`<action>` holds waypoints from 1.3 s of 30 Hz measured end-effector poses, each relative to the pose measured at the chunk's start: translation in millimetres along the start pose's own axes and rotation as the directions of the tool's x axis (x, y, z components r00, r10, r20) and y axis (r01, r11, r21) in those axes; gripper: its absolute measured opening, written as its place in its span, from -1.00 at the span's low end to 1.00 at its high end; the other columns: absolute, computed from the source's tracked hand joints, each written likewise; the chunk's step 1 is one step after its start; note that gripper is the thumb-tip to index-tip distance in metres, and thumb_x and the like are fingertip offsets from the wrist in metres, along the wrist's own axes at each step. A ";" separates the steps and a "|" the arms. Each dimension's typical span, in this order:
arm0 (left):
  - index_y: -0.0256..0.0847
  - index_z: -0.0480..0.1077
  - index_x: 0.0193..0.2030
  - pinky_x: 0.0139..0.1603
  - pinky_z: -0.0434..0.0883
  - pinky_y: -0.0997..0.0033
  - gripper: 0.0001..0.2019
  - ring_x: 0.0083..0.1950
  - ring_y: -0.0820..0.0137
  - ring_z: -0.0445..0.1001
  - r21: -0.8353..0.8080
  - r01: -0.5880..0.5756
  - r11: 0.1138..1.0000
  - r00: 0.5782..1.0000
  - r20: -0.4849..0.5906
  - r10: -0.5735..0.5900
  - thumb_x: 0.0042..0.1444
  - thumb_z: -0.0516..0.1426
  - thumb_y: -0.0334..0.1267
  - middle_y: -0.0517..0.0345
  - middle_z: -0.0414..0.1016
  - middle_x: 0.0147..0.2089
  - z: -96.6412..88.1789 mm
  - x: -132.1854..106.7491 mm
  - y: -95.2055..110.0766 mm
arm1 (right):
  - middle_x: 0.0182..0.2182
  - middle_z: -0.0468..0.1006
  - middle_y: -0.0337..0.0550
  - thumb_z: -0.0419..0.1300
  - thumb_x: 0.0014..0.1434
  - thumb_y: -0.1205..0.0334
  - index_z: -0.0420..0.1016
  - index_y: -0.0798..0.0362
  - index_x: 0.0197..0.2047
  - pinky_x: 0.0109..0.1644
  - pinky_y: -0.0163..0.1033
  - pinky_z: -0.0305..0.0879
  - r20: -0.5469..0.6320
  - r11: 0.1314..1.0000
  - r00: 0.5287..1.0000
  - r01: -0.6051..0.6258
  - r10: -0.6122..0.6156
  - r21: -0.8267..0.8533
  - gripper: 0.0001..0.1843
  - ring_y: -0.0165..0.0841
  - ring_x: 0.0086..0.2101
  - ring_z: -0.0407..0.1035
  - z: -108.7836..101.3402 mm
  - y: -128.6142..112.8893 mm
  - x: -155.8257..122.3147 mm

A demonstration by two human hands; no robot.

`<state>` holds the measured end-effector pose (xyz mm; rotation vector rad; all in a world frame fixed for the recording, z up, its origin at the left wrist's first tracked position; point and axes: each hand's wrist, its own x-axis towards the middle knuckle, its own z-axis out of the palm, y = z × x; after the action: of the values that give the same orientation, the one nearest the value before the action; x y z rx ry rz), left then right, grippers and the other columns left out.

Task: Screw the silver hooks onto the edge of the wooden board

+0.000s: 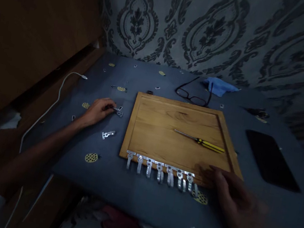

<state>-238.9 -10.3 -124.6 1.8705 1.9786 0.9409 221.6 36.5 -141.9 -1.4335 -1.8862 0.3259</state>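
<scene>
A wooden board (pixel 166 132) lies flat on a blue-covered table (pixel 154 204). A row of several metal hooks (pixel 159 171) is lined up along its near edge. A yellow-handled screwdriver (pixel 202 142) rests on the board. My left hand (pixel 98 111) reaches out to the left of the board, fingers curled and pinching a small metal bracket (pixel 118 111). Another metal bracket (pixel 107 134) lies just nearer than that hand. My right hand (pixel 231 197) rests at the board's near right corner, blurred, fingers stretched toward the hooks.
Black eyeglasses (pixel 191 95) and a blue cloth (pixel 219 86) lie behind the board. A dark phone (pixel 272 159) lies to the right. A white cable (pixel 55 101) runs along the left edge. Small yellow dotted discs (pixel 91 157) are scattered about. Patterned wallpaper (pixel 213 27) backs the table.
</scene>
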 end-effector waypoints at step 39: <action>-0.13 0.56 -0.10 -0.19 0.52 0.52 -0.86 -0.28 0.49 0.57 -0.130 -0.345 0.930 0.918 -0.255 0.305 0.26 0.31 -0.44 0.28 0.62 -0.27 23.3 -121.0 184.5 | -0.45 0.73 -0.16 0.45 0.17 -0.06 0.68 0.03 -0.34 -0.58 -0.44 0.33 0.375 0.206 0.914 -0.401 0.154 0.893 -0.69 -0.46 -0.56 0.53 27.2 -157.1 -65.0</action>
<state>-62.2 -127.4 -59.0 2.1094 1.6574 1.4355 96.3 -71.0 -93.2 -0.7849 -1.0189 1.5905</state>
